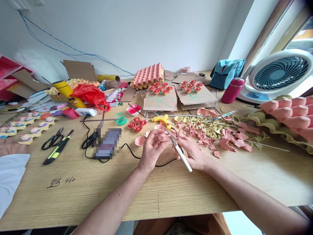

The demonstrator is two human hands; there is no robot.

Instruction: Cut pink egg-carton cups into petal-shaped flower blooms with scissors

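My left hand (153,147) is closed round a small pink egg-carton cup (160,128), holding it up over the wooden table (97,189). My right hand (193,154) grips a white-handled cutting tool (179,151) whose metal tip points up toward the pink cup. A loose pink cup piece (140,140) lies just left of my left hand. A yellow glue gun (161,120) rests on the table right behind my hands, with its black cable running under them.
Pink and yellow carton scraps (212,130) pile to the right. Three red paper roses (137,124), black scissors (52,139), a utility knife (58,150), a phone (107,143), cardboard sheets with roses (160,98), pink egg trays (148,75), a fan (278,73).
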